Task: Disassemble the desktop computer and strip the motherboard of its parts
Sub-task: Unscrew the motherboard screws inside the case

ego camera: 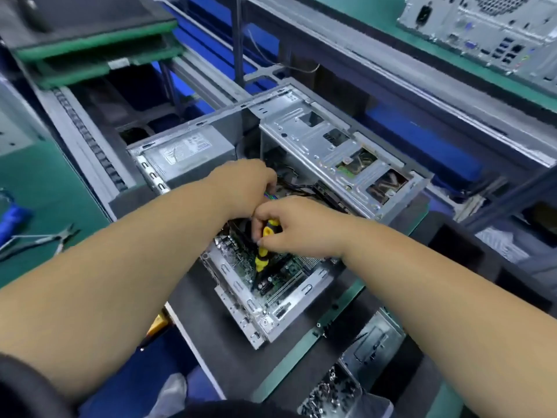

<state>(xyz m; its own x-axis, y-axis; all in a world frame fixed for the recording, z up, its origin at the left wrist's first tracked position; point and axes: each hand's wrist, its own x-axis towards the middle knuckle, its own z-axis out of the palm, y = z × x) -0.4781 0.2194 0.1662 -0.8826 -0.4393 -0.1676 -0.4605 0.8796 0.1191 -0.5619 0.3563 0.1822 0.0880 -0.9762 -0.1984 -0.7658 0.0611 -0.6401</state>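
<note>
An open desktop computer case (301, 309) lies on the bench with its green motherboard (271, 276) showing at the near end. Its grey power supply (187, 155) sits at the back left and a metal drive cage (328, 140) at the back right. My right hand (298, 227) grips a yellow and black screwdriver (262, 251) whose tip points down at the motherboard. My left hand (247, 188) reaches into the case just behind it, fingers curled on a bundle of coloured cables (269, 196); what the fingertips pinch is mostly hidden.
Pliers (45, 239) lie on the green mat at the left. A clear box of screws (328, 393) and a metal plate (373, 342) sit at the near right. Another computer case (488, 28) stands at the far right. Stacked green trays (90, 40) sit at the back left.
</note>
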